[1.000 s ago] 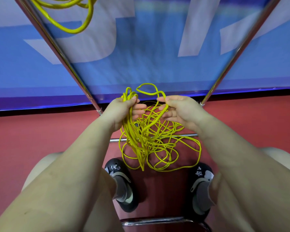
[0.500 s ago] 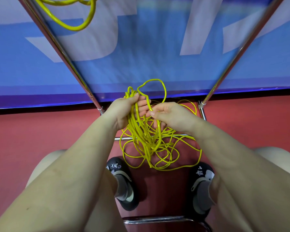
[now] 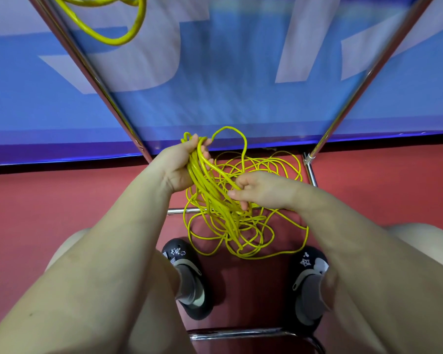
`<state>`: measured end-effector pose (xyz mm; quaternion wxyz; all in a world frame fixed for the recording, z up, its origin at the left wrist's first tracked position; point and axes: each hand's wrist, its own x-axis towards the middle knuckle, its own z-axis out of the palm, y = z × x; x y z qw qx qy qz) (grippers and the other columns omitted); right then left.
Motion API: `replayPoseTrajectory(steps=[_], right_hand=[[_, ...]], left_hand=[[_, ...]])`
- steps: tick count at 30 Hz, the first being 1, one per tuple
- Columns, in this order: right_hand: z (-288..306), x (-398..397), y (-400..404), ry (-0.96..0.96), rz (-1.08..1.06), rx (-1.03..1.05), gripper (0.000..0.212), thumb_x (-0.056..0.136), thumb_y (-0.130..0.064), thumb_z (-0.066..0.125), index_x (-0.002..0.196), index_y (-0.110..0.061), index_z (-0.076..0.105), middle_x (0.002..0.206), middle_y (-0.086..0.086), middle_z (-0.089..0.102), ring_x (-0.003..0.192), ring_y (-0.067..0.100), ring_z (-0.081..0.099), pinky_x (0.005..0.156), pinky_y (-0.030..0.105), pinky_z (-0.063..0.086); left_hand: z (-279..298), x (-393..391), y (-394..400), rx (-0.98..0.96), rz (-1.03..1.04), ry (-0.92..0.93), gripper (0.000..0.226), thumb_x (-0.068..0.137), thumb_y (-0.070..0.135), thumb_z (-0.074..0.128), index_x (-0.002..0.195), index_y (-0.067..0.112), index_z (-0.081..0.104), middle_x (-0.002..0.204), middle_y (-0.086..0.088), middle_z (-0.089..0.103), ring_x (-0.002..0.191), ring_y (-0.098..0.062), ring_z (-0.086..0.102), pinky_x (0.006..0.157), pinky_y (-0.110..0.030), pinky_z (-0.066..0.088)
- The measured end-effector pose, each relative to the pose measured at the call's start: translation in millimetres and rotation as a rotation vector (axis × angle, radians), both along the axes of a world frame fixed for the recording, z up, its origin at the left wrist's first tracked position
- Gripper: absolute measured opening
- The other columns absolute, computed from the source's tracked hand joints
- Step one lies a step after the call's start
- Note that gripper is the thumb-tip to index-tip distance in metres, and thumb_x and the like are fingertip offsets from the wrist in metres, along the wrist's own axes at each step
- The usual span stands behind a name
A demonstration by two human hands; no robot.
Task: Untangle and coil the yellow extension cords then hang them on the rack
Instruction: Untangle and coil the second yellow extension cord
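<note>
A tangled yellow extension cord (image 3: 241, 221) hangs in loose loops above the red floor, between my feet. My left hand (image 3: 182, 164) grips a thick bundle of its strands near the top, with one loop sticking up past the fingers. My right hand (image 3: 258, 190) is lower and to the right, its fingers curled into the strands and pinching some of them. Another coiled yellow cord (image 3: 118, 24) hangs on the metal rack's left pole (image 3: 92, 80) at the top left.
The rack's right pole (image 3: 368, 72) slants up to the right, and its low crossbars (image 3: 175, 211) run just above the floor. A blue and white banner (image 3: 228, 72) stands behind. My two dark shoes (image 3: 187, 274) stand on the red floor (image 3: 49, 200).
My right hand has moved down along the cord, away from the left hand, pulling strands so the tangle spreads wider to the right. My left hand holds its bundle at the same height.
</note>
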<state>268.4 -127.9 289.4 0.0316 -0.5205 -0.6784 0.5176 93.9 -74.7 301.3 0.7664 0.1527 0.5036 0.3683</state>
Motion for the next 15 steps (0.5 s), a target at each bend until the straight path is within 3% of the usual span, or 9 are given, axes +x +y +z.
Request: replayPoseTrajectory(steps=[5,8,10,12,15], right_hand=[[-15.2,15.5,0.7,-0.244,0.077,0.041,0.039,0.094,-0.032,0.053,0.061,-0.020,0.037,0.061,-0.008,0.046,0.054,0.011,0.038,0.050,0.022,0.028],[-25.9,23.8,-1.1,-0.382,0.094,0.040,0.030,0.092,-0.034,0.055,0.068,-0.023,0.042,0.071,-0.004,0.044,0.074,0.017,0.044,0.063,0.027,0.036],[-32.3,30.9,-3.3,-0.431,0.096,-0.021,0.016,0.088,-0.035,0.061,0.098,-0.021,0.060,0.097,0.000,0.056,0.095,0.016,0.052,0.084,0.027,0.044],[-40.0,36.8,-4.7,-0.402,0.016,-0.101,0.045,0.086,-0.029,0.063,0.129,-0.017,0.052,0.127,0.002,0.055,0.119,0.017,0.051,0.101,0.028,0.040],[-45.7,37.3,-1.6,-0.183,-0.266,-0.125,0.068,0.085,-0.028,0.065,0.144,-0.016,0.033,0.146,0.007,0.039,0.132,0.018,0.041,0.108,0.030,0.035]], left_hand=[[3.3,-10.9,0.5,0.024,0.021,-0.034,0.038,0.102,0.036,0.031,0.086,0.013,0.056,0.045,0.007,0.040,0.037,-0.006,0.038,0.045,-0.013,0.042],[6.6,-20.0,2.7,0.053,0.034,-0.013,0.039,0.100,0.044,0.032,0.079,0.018,0.053,0.044,0.009,0.036,0.035,-0.005,0.033,0.043,-0.014,0.039],[9.2,-25.5,3.5,0.084,0.040,0.003,0.041,0.098,0.049,0.033,0.074,0.020,0.049,0.043,0.010,0.033,0.033,-0.004,0.029,0.039,-0.014,0.034],[13.5,-29.2,2.3,0.134,0.004,0.050,0.044,0.096,0.054,0.033,0.070,0.021,0.045,0.042,0.010,0.028,0.031,-0.003,0.024,0.035,-0.014,0.028],[21.8,-30.0,-1.9,0.198,-0.111,0.137,0.044,0.093,0.058,0.034,0.068,0.022,0.041,0.041,0.010,0.026,0.030,-0.002,0.021,0.034,-0.014,0.023]])
